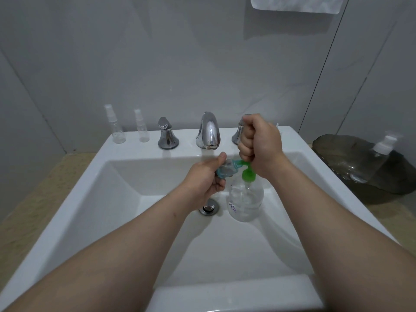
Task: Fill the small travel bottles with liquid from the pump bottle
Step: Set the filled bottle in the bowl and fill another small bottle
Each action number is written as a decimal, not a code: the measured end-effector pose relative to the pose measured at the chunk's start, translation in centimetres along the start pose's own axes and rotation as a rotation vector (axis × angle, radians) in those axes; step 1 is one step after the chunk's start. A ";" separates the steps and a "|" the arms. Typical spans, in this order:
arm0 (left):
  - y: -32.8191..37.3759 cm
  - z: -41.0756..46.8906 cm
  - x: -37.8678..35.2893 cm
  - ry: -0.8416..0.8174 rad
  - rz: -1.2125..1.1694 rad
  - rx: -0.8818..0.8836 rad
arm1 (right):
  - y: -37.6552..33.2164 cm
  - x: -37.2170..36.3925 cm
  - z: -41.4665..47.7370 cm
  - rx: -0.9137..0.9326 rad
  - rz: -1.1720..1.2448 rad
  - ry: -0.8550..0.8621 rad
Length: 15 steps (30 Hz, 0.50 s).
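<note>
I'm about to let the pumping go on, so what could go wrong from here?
1. The blue bottle lies tilted in the left hand at the green nozzle; its mouth is hard to see, so liquid may miss and run into the sink.
2. The pump bottle stands free on the sloping basin; the right hand, fisted on the pump, could tip it.

This is a bathroom: a white ceramic sink [126,167] with a chrome faucet [208,131], two chrome tap handles and a metal drain [209,207], grey tiled walls, and a white towel [297,4] hanging above.
</note>
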<state>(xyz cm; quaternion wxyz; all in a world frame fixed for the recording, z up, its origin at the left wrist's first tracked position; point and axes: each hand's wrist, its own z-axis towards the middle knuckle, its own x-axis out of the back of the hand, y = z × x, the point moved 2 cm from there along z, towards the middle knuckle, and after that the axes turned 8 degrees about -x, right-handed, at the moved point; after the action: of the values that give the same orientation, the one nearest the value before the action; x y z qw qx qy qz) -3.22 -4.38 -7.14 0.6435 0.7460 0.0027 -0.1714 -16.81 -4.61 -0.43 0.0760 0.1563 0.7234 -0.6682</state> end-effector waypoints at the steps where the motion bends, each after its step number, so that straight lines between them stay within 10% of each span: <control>1: 0.1 0.0 0.0 -0.001 -0.004 -0.006 | -0.3 0.0 -0.1 0.014 0.017 -0.007; 15: 0.0 0.0 0.0 -0.006 -0.002 0.003 | 0.1 -0.1 0.0 0.023 -0.038 -0.005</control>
<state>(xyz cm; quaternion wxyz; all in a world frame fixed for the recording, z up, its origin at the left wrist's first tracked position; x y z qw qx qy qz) -3.20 -4.37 -7.17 0.6423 0.7464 0.0011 -0.1742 -16.68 -4.66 -0.52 0.0633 0.1415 0.7184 -0.6782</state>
